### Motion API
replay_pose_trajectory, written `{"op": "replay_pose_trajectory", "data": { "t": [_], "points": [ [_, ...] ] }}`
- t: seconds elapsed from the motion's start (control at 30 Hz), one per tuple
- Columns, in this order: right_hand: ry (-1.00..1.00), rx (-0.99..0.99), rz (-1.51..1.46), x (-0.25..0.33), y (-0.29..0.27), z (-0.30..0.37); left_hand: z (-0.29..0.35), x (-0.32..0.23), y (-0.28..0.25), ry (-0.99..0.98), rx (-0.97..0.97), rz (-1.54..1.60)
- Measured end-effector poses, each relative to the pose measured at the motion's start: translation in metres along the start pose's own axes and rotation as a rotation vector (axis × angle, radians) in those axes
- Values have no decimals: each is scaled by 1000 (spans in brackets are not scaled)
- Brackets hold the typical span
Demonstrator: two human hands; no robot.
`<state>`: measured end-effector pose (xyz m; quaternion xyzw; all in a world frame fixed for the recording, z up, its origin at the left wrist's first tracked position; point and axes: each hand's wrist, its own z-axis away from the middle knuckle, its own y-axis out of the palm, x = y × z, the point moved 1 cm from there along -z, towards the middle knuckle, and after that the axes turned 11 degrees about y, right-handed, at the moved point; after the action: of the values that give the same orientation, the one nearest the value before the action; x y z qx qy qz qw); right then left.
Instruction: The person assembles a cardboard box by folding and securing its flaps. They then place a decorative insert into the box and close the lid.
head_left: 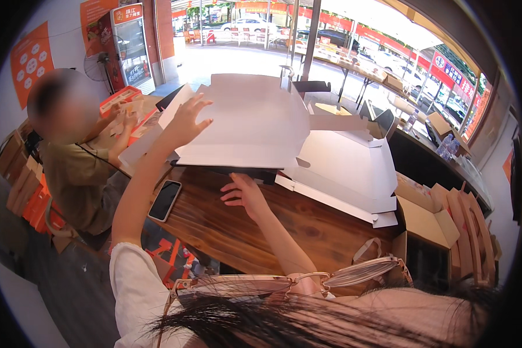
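A large flat white cardboard box blank (249, 122) with flaps lies across the far side of the wooden table, a black strip showing under its near edge. Over its left flaps is my left hand (187, 120), fingers spread and holding nothing; whether it touches the card I cannot tell. My right hand (243, 194) is just in front of the near edge, its fingers stretched out and apart, with nothing in them. To the right lie more white box blanks (348, 165), partly overlapped by the first.
A phone (165, 200) rests on the wooden table (325, 226) at the left. Beyond it, a seated person (78, 156) handles orange-and-white boxes (122, 101). Open brown cartons (426, 217) stand at the right. Plastic bottles (448, 146) are on the counter behind.
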<state>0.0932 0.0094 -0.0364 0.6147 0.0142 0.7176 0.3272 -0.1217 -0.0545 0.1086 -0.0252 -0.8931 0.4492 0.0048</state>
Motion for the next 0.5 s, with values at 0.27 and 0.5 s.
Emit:
{"op": "replay_pose_trajectory", "data": {
  "t": [0.27, 0.5],
  "points": [
    [148, 149, 488, 3, -55, 26, 25, -58, 52, 209, 324, 219],
    [47, 100, 661, 55, -75, 73, 23, -43, 58, -32, 270, 358]
  ]
}}
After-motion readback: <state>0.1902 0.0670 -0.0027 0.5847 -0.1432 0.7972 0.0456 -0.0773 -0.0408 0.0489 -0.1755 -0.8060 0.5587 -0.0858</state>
